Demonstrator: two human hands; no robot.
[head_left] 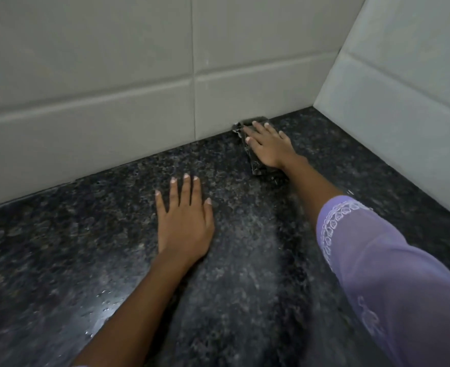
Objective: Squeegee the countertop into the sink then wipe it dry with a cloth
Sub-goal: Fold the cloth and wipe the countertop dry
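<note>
A dark speckled granite countertop (86, 247) fills the lower view and meets tiled walls at the back and right. My right hand (268, 144) lies flat on a dark cloth (257, 166) pressed onto the counter right against the back wall; only the cloth's edges show around the fingers and wrist. My left hand (185, 223) rests palm down on the bare counter, fingers spread, holding nothing, nearer to me and left of the cloth. A few water droplets (107, 300) glisten beside my left forearm. No squeegee or sink is in view.
Light grey wall tiles (112, 62) rise along the back edge of the counter, and a second tiled wall (403, 75) closes the right side, forming a corner at the far right. My lilac sleeve (390, 274) covers the right forearm.
</note>
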